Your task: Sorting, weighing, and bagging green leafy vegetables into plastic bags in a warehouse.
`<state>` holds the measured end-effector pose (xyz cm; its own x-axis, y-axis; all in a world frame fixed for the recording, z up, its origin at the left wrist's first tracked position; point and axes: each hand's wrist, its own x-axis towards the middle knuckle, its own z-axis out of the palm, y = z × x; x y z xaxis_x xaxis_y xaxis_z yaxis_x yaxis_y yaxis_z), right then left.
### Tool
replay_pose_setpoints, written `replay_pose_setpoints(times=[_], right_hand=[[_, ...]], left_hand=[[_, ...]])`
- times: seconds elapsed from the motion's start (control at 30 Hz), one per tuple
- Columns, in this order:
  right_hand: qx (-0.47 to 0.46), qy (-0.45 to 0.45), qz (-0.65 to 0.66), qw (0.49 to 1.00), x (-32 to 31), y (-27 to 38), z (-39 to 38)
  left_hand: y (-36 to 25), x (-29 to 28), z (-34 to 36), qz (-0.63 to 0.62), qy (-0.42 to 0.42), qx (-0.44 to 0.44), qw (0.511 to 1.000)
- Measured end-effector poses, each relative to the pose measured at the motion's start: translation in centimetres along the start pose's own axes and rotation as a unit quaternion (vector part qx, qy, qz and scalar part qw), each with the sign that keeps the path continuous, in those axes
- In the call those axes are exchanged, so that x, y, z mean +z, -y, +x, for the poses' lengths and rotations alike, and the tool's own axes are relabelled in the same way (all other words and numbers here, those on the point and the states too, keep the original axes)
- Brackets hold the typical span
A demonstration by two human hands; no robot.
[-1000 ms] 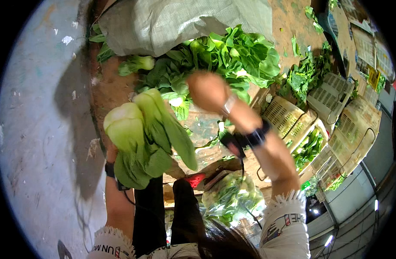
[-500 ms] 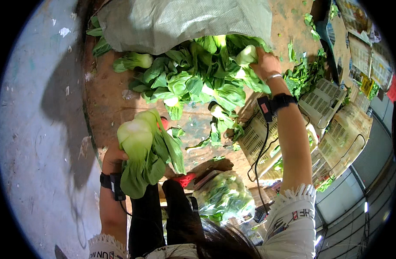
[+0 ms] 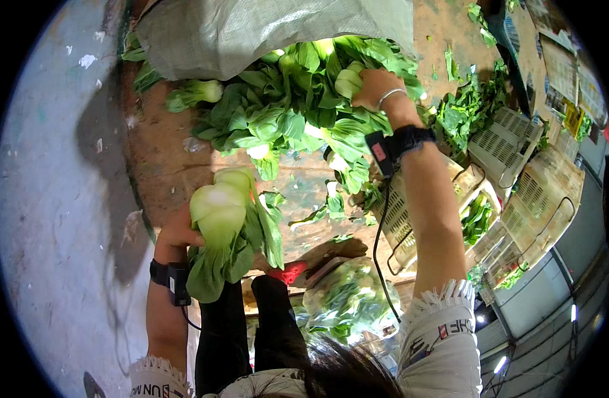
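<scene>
My left hand [image 3: 178, 232] is closed around a bunch of bok choy [image 3: 218, 209], its pale bases up and its green leaves hanging toward my legs. Farther off, my right hand [image 3: 379, 89] reaches into the pile of bok choy [image 3: 291, 109], fingers closed around the pale base of one bok choy head [image 3: 348, 81]. That head's leaves run in among the others. The pile spills from beneath a grey woven sack [image 3: 271, 33]. A single bok choy [image 3: 197, 93] lies at the pile's left edge.
Pale plastic crates [image 3: 507, 142] stand at the right beside loose leaves [image 3: 467, 109]. A clear bag of greens [image 3: 351, 298] sits near my legs. Scraps of leaf [image 3: 328, 205] lie on the brown surface [image 3: 165, 146]. A grey-blue wall or floor [image 3: 52, 199] borders the left.
My right hand has moved left over the pile, from one pale base to another area of it. My left hand has shifted slightly right with its bok choy.
</scene>
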<state>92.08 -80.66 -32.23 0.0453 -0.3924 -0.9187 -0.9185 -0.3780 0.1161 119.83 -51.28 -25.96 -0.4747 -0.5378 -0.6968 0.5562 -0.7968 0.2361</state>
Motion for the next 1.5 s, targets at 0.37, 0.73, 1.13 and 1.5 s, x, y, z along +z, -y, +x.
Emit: replay_pose_setpoints(times=[0.37,0.73,1.13,1.5], right_hand=[[0.029,-0.129,0.007,0.991,3.5,-0.5,-0.2],[0.064,-0.453,0.183,0.870,12.4,-2.1,-13.1],[-0.092,-0.388,0.833,0.383,37.9,1.4,-38.7],[0.181,-0.365,0.913,-0.008,70.5,7.5,-62.4]], left_hand=[[1.8,1.9,1.0,0.011,-0.026,-0.021,0.999],[-2.1,5.7,0.6,0.146,-0.033,0.023,0.988],[10.4,22.0,-3.8,0.396,0.040,-0.156,0.904],[52.2,34.2,-10.3,0.355,0.334,-0.377,0.788]])
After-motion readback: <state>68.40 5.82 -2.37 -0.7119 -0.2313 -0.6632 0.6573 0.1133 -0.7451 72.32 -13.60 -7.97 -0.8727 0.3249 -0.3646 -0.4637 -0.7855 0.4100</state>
